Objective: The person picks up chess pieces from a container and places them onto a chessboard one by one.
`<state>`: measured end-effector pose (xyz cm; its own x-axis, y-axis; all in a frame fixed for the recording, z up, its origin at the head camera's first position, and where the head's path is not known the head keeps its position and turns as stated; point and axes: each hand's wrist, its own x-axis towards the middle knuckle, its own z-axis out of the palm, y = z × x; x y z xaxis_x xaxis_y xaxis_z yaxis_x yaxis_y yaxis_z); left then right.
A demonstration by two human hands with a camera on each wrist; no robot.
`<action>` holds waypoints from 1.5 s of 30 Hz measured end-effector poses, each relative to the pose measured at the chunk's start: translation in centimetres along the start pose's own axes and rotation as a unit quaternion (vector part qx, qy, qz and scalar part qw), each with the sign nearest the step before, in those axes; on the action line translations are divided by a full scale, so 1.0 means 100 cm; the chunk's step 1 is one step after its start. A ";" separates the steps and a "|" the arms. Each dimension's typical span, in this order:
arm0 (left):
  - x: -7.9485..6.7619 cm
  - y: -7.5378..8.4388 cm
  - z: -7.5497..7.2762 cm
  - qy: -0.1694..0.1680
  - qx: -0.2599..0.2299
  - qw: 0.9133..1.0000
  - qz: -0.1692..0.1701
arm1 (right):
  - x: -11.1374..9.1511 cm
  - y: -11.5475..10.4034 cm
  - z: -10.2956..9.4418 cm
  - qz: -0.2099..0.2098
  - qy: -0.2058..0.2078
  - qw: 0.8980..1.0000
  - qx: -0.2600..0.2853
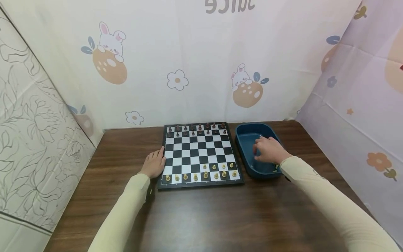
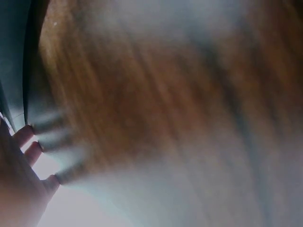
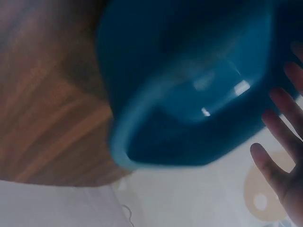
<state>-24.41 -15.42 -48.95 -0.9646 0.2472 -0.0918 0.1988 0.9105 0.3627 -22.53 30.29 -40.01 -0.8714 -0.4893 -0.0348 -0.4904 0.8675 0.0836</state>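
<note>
A black-and-white chessboard (image 1: 199, 154) lies on the table. My left hand (image 1: 153, 163) rests flat at its left edge, fingertips on the frame; in the left wrist view those fingers (image 2: 33, 153) look fairly straight. My right hand (image 1: 269, 149) is over the blue bin (image 1: 247, 147), fingers bent downward and nothing visible between them. The right wrist view shows that hand's fingers (image 3: 281, 130) spread apart beside the bin's rim. Gold chess pieces (image 1: 205, 174) fill the board's near row, with several pawns (image 1: 214, 167) ahead of them on the right.
Dark reddish chess pieces (image 1: 199, 127) stand in two rows at the board's far side. A few small gold pieces (image 1: 275, 167) show in the bin's near right corner, partly behind the right wrist. A patterned cloth (image 1: 177, 101) hangs behind the brown wooden table (image 1: 207, 217).
</note>
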 end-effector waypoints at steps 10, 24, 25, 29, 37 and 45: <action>-0.001 0.002 0.001 0.002 0.000 1.000 0.003 | 0.000 -0.012 0.031 -0.008 -0.040 0.999 -0.007; 0.001 0.001 0.000 0.005 0.000 1.000 0.003 | 0.000 -0.010 0.031 0.001 -0.062 0.998 -0.004; 0.001 0.001 0.000 0.006 0.001 1.000 0.004 | 0.000 -0.010 0.031 0.002 -0.062 0.998 -0.002; 0.001 0.002 0.000 0.002 0.003 1.000 0.004 | -0.001 -0.008 0.030 0.002 -0.064 0.998 0.007; 0.000 0.002 -0.001 0.000 0.000 1.000 0.001 | -0.003 -0.004 0.030 -0.001 -0.072 0.997 0.022; 0.001 0.001 -0.001 -0.002 0.003 1.000 0.001 | -0.004 -0.003 0.030 -0.009 -0.067 0.997 0.030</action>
<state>-24.47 -15.38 -48.87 -0.9635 0.2507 -0.0941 0.2023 0.9117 0.3577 -22.10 30.46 -42.99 -0.8546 -0.4911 -0.1689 -0.5013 0.8650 0.0217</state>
